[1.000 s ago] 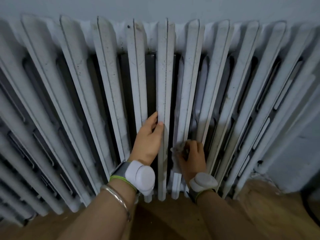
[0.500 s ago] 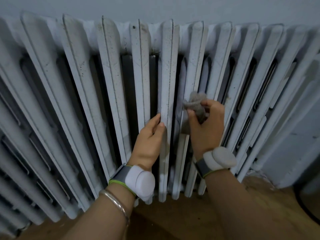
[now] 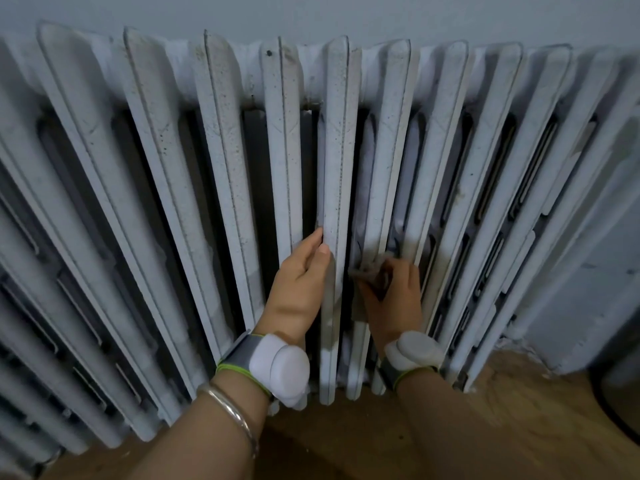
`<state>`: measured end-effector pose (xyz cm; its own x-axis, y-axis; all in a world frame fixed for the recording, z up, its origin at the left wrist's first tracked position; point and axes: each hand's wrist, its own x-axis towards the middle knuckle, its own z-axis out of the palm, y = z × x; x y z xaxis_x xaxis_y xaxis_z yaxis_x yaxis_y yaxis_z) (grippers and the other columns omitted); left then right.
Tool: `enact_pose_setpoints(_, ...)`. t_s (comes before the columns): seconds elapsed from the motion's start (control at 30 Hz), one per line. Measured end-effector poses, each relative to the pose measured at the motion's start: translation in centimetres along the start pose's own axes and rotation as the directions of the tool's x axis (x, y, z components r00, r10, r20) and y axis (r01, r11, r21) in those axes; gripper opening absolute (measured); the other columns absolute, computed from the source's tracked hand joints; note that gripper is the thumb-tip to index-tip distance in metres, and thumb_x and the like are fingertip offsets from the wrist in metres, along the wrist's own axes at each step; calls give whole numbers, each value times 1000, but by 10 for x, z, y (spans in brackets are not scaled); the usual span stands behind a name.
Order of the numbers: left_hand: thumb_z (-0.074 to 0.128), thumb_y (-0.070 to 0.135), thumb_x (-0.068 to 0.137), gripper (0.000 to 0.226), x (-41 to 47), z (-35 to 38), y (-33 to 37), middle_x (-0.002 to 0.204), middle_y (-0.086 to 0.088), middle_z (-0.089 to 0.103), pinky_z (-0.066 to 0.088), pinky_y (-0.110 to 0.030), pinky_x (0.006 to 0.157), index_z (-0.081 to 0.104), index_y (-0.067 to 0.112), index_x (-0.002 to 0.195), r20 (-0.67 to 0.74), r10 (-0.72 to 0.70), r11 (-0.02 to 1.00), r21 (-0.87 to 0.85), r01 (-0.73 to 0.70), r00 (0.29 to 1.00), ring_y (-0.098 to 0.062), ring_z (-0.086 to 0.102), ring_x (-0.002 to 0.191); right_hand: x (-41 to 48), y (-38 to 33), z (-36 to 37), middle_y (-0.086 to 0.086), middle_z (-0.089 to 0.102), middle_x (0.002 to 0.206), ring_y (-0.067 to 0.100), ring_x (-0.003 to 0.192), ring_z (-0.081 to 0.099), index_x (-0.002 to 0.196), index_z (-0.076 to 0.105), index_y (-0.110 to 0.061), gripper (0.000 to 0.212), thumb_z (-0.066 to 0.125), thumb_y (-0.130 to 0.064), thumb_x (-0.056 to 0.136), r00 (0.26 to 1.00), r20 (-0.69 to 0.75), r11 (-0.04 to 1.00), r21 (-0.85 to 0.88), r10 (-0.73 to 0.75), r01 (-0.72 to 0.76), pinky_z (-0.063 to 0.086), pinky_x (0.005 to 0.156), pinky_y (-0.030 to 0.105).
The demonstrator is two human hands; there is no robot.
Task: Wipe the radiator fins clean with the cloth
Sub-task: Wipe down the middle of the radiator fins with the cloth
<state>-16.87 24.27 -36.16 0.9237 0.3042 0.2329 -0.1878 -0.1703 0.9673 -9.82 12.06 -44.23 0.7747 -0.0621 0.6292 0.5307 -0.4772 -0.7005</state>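
Observation:
A white cast-iron radiator (image 3: pixel 221 174) with many dusty, speckled upright fins fills the view against the wall. My left hand (image 3: pixel 299 289) rests on the middle fin (image 3: pixel 337 150), thumb on its front edge and fingers reaching into the gap to its left. My right hand (image 3: pixel 393 299) grips a small grey cloth (image 3: pixel 375 268) and presses it against the fin just right of the middle one, in its lower half. The cloth is blurred and mostly hidden by my fingers.
A wooden floor (image 3: pixel 450 445) runs below the radiator. A pale wall (image 3: pixel 346 12) stands behind and a white panel (image 3: pixel 588 289) sits at the right. A dark rounded object (image 3: pixel 623 393) shows at the right edge.
My right hand slid up the fin with the cloth, then came back down to its lower half. My left hand stayed on the middle fin.

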Motion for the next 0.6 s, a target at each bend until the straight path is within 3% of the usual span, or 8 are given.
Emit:
enact_pose_setpoints(0.27, 41, 27, 99, 43, -4, -7, 3, 143, 10, 44, 29, -33, 115, 40, 24, 142, 43, -5, 1000, 12, 5, 999, 0, 39, 128, -41, 45, 16, 3, 46, 104, 23, 94, 52, 100, 50, -10, 23, 67, -8, 85, 953, 225, 976, -127, 204, -179, 47, 86, 34)
enact_pose_setpoints(0.33, 40, 29, 100, 43, -6, -10, 3, 143, 11, 44, 29, -31, 115, 39, 25, 142, 61, -3, 1000, 23, 2, 998, -1, 39, 131, -42, 46, 12, 4, 49, 104, 20, 91, 51, 100, 51, -10, 19, 63, -4, 87, 936, 253, 968, -132, 243, -215, 44, 83, 29)
enact_pose_setpoints(0.5, 43, 26, 99, 37, -10, -18, 3, 130, 9, 55, 34, -20, 107, 48, 21, 136, 10, 27, 998, 53, -27, 1000, -5, 50, 123, -30, 26, 1, 11, 57, 91, 20, 75, 54, 79, 43, -24, 28, 64, -6, 84, 948, 144, 959, -50, 283, -279, 41, 67, 27)
enact_pose_setpoints(0.6, 49, 20, 97, 27, -11, -26, 2, 111, 5, 64, 43, -22, 98, 59, 19, 121, -83, 70, 994, 83, -63, 994, -13, 60, 109, -18, -8, -8, 4, 57, 94, 16, 81, 55, 81, 44, -30, 30, 66, -10, 85, 971, 91, 971, 72, 221, -228, 42, 64, 23)
